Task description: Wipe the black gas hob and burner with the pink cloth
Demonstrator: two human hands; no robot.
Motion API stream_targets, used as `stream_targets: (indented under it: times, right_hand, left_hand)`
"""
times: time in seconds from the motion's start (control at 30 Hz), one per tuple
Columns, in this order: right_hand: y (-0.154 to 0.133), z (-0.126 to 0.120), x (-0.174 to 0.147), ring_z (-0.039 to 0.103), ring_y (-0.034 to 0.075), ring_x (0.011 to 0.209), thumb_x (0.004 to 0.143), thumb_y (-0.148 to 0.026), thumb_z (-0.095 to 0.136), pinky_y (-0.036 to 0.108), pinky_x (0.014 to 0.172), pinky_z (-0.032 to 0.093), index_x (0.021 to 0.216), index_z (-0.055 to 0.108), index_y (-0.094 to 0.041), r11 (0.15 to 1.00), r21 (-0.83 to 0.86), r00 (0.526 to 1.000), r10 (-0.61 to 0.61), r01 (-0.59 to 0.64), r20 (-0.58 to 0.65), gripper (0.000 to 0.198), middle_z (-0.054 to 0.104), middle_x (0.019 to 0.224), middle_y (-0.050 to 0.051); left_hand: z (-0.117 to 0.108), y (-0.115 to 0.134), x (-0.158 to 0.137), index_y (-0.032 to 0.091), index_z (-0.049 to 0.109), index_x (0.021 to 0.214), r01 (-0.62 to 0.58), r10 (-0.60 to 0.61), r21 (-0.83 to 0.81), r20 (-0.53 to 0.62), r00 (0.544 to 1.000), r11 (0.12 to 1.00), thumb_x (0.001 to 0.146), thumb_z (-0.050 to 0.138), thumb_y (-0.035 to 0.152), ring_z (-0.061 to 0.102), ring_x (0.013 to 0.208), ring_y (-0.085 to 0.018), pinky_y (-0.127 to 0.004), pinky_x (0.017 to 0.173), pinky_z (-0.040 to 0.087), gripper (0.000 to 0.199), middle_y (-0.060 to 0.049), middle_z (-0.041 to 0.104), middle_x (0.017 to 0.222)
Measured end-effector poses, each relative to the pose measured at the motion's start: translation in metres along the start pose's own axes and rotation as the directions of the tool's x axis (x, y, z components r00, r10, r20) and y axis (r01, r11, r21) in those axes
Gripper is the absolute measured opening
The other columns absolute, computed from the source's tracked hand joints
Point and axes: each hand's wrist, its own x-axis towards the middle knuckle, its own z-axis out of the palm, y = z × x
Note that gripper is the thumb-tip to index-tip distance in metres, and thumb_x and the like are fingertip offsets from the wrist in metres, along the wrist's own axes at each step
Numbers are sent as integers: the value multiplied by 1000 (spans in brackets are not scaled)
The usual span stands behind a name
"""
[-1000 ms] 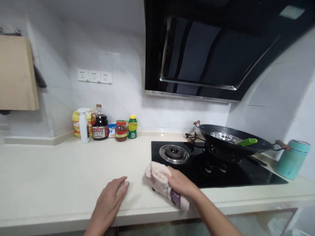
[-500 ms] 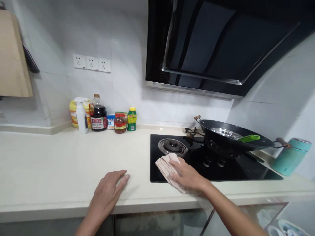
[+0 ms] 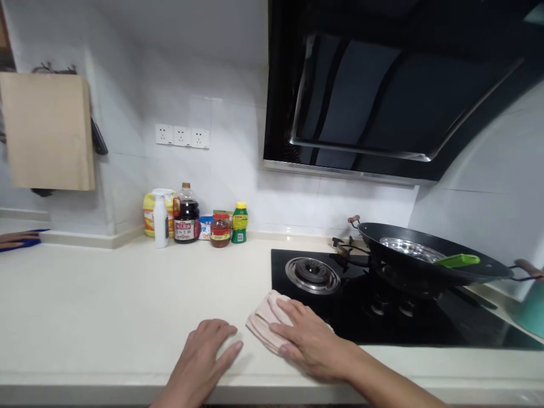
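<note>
My right hand (image 3: 308, 339) presses down on a folded pale pink cloth (image 3: 266, 323), its fingers bent over the top. The cloth lies across the left front corner of the black glass gas stove (image 3: 352, 323), partly on the cream countertop (image 3: 106, 317). To the left, my left hand (image 3: 208, 354) rests near the counter's front edge with fingers apart, holding nothing. Behind the cloth sits the bare left burner (image 3: 313, 275). A black wok (image 3: 446, 272) stands over the right burner, holding a perforated metal piece (image 3: 408, 249) and something with a green handle (image 3: 459, 260).
Along the back wall stand a white spray bottle (image 3: 160, 221), a soy sauce bottle (image 3: 186, 221), a red-lidded jar (image 3: 221, 230) and a green bottle (image 3: 240, 224). A range hood (image 3: 361, 96) hangs overhead. At far left, another person's hand (image 3: 17, 239) is on a blue cloth (image 3: 25, 243).
My right hand has slid the cloth leftward off part of the stove onto the counter. The view has turned left and up, bringing the other person's hand into sight.
</note>
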Motion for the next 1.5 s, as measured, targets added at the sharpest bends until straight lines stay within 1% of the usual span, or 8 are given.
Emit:
stream_targets:
  times: [0.23,0.37,0.47,0.8,0.93,1.03,1.2,1.5]
  right_hand:
    - [44,-2,2,30,33,145,98,-40,45,53,117,25,148,49,-35,991,-55,992,121,-123,-34,50,22,167,8]
    - [57,2,46,32,37,142,100,-42,41,56,115,26,151,44,-28,983,-158,995,89,-96,-53,54,24,165,15]
    - [70,4,91,33,40,140,101,-48,36,59,112,27,154,39,-27,978,-190,996,84,-81,5,57,19,166,16]
    - [156,-4,223,18,40,150,100,-59,28,57,118,17,157,33,-33,958,-148,957,265,-247,115,62,7,170,9]
    - [211,-7,255,15,38,152,100,-62,24,57,118,15,158,28,-38,931,-140,928,355,-338,118,63,3,171,7]
    - [255,-13,252,17,38,152,101,-59,22,60,117,15,159,27,-35,879,-155,879,468,-452,93,63,5,170,9]
    - [311,-25,206,22,39,149,102,-57,22,60,116,19,158,31,-31,772,-185,780,625,-608,44,62,11,169,13]
    - [323,-28,116,24,37,149,102,-56,20,58,115,23,158,29,-35,646,-165,660,751,-745,-39,60,10,169,8]
  left_hand:
    - [-4,36,12,29,63,132,-69,66,7,209,976,998,86,67,43,48,132,-36,-57,107,43,48,-13,55,144]
    - [4,70,44,34,51,143,-202,231,-121,332,914,972,81,76,35,38,142,-36,-58,115,36,67,-10,38,159]
    - [13,81,72,34,57,137,-282,324,-164,379,867,945,78,79,34,40,140,-37,-58,114,38,63,-10,39,156]
    - [91,31,100,31,50,143,-510,545,-197,243,802,837,86,59,70,45,134,-40,-60,107,42,70,-14,52,147]
    - [106,19,99,37,46,147,-519,554,-196,259,791,832,98,46,60,44,138,-39,-58,106,43,55,-12,53,148]
    - [113,20,98,38,48,146,-509,541,-187,232,808,840,102,43,49,45,138,-38,-57,104,45,46,-11,54,148]
    - [116,20,99,39,54,141,-503,535,-187,206,820,844,102,45,49,51,133,-38,-54,100,49,41,-10,59,143]
    - [107,16,101,34,49,146,-509,566,-277,187,803,815,86,63,63,41,139,-42,-64,107,40,67,-13,51,150]
